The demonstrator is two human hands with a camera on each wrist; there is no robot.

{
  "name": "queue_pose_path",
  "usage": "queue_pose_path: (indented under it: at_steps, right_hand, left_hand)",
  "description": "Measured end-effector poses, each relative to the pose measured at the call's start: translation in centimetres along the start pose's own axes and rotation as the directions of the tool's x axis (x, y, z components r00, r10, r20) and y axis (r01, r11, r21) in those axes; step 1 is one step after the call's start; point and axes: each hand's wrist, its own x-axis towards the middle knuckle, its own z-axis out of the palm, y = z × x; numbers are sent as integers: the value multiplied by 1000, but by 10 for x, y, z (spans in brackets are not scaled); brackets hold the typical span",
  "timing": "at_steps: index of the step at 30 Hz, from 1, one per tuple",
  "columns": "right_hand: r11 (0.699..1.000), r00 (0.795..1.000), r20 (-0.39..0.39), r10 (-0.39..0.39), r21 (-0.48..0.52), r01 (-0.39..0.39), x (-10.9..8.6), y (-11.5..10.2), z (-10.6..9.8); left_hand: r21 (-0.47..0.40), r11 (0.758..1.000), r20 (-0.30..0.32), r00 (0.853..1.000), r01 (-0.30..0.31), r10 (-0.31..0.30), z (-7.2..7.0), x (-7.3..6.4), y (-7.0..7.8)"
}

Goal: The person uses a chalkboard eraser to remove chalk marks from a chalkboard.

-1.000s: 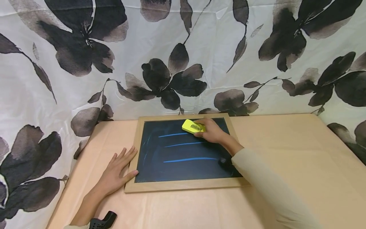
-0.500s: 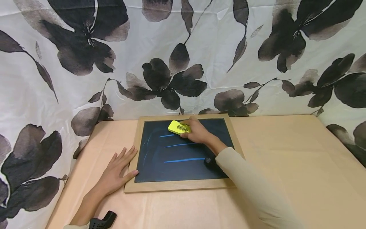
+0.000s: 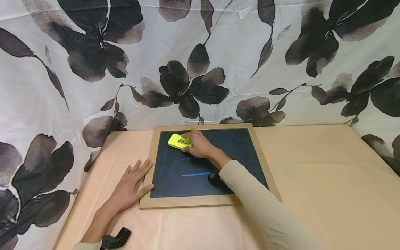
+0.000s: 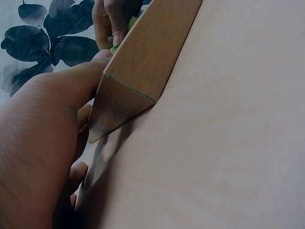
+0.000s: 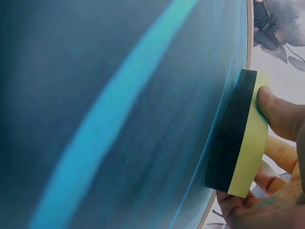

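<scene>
Yellow on top and black beneath, the eraser [image 3: 177, 141] is at the upper left of the wood-framed blackboard [image 3: 187, 187], pinched between the right hand's [image 3: 200, 145] thumb and fingers. Blue chalk lines [image 3: 195, 174] show below it. The left hand [image 3: 128, 190], fingers spread wide, touches the frame's left side. Under everything lies a peach-coloured table [image 3: 312, 163]; behind hangs floral cloth [image 3: 240, 48].

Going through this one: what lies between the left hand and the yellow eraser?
Between the left hand and the yellow eraser, the head view shows the wooden frame and dark board with faint blue streaks.
</scene>
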Motion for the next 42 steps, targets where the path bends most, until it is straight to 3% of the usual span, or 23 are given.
queue_pose_path:
  at_steps: [9, 13, 18, 24, 30, 42]
  right_hand:
    - [998, 997, 52, -59, 17, 58, -9, 6, -6]
    - [998, 997, 37, -62, 32, 61, -15, 18, -9]
    - [998, 999, -32, 6, 56, -5, -34, 48, -28]
    - [994, 991, -94, 93, 75, -86, -70, 89, -55]
    - [986, 981, -118, 155, 78, -147, -95, 120, -66]
    - [989, 982, -133, 134, 85, -124, -98, 125, -68]
  left_hand:
    - [-12, 1000, 9, 1000, 0, 0, 4, 0, 2]
    - [-20, 1000, 12, 1000, 4, -4, 4, -2, 1]
    - [-20, 1000, 18, 1000, 18, -18, 2, -6, 0]
    - [-21, 1000, 15, 1000, 21, -21, -1, -7, -2]
    - [-23, 1000, 8, 1000, 17, -17, -2, -5, -3]
    - [-28, 1000, 11, 1000, -2, 2, 1, -2, 0]
